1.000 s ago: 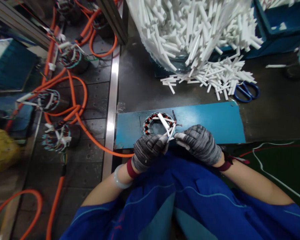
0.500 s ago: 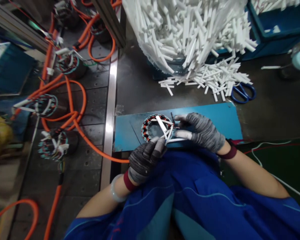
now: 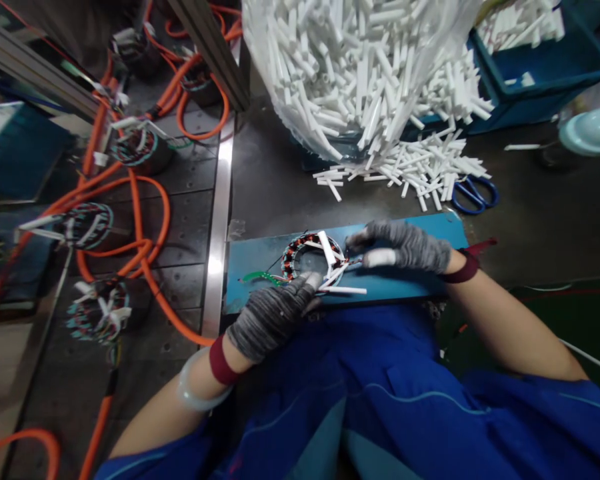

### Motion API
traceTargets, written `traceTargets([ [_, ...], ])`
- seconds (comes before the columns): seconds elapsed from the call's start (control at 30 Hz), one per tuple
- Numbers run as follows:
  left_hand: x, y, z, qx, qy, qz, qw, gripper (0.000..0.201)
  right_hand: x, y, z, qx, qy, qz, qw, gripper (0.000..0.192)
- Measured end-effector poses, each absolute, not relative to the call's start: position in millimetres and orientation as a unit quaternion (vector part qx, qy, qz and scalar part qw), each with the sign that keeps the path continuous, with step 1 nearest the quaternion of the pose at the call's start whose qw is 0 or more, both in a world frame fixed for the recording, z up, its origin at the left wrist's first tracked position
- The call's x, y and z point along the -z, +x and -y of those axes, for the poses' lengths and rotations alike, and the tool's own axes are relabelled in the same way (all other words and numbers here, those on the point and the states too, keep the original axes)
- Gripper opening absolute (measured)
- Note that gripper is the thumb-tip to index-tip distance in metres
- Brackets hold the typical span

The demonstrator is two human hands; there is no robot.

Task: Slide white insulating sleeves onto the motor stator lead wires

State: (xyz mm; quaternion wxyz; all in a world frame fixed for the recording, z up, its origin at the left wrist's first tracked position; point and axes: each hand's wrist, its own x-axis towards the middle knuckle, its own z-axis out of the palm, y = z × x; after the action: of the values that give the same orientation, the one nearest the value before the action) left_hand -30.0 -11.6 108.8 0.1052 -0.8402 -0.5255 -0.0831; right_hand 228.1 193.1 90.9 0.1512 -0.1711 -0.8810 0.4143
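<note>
A ring-shaped motor stator (image 3: 287,259), wound with black, orange and light-blue wire, lies on a blue board (image 3: 410,283). White sleeves (image 3: 325,247) sit on its leads, and one longer white tube (image 3: 347,291) points right along its near side. My left hand (image 3: 275,317), in a grey glove, grips the stator's near edge; the undersides of its fingers are hidden. At the right side my gloved right hand (image 3: 407,247) has thumb and forefinger apart around thin wire leads (image 3: 354,261), its thumb close to their ends. Green wire (image 3: 259,275) extends from the stator's left side.
A clear bag of white tubes (image 3: 350,73) stands behind, with loose tubes (image 3: 425,167) spilled before it. Blue scissors (image 3: 474,195) lie beside them. Blue bins (image 3: 555,83) and a light-blue lidded container (image 3: 593,130) are right. Orange-cabled stators (image 3: 100,310) line the left.
My left hand has shifted left and lower along the stator, and the green wire has come into sight. My right hand has moved slightly right. The camera view has shifted a little.
</note>
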Motion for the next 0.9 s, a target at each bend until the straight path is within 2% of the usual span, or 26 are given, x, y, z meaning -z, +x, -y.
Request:
traceTargets([
  [0.07,-107.5,-24.5,12.0,0.065,-0.836,0.536,0.102,0.035,-89.8,241.2,-215.6,-0.293,-0.309,0.889,0.169,0.041],
  [0.13,-107.6,-19.5,13.5,0.033,-0.825,0.559,0.081,0.038,-84.9,252.6,-241.8,-0.127,-0.426,0.886,0.136,0.033],
  [0.23,-109.3,-15.0,14.8,-0.025,-0.804,0.592,0.054,0.043,-74.6,261.1,-273.5,-0.068,-0.45,0.886,0.086,0.019],
  [0.3,-110.3,-13.8,14.8,-0.045,-0.798,0.598,0.056,0.044,-70.6,260.1,-279.7,-0.109,-0.43,0.887,0.125,0.014],
  [0.43,-109.6,-14.7,15.6,-0.029,-0.802,0.595,0.047,0.042,-75.5,248.8,-243.9,-0.254,-0.391,0.817,0.338,0.017],
  [0.47,-109.0,-15.4,16.1,-0.02,-0.802,0.596,0.038,0.042,-78.3,246.0,-227.4,-0.283,-0.381,0.8,0.366,0.019],
  [0.57,-107.6,-18.2,17.6,-0.007,-0.8,0.6,0.019,0.042,-85.2,240.7,-177.9,-0.385,-0.343,0.779,0.357,0.021],
  [0.67,-106.8,-20.8,18.1,-0.003,-0.805,0.592,0.025,0.043,-87.0,237.6,-149.5,-0.43,-0.322,0.783,0.313,0.017],
  [0.9,-106.5,-23.3,14.2,0.003,-0.801,0.598,0.009,0.042,-87.3,228.3,-153.1,-0.545,-0.277,0.74,0.28,0.023],
])
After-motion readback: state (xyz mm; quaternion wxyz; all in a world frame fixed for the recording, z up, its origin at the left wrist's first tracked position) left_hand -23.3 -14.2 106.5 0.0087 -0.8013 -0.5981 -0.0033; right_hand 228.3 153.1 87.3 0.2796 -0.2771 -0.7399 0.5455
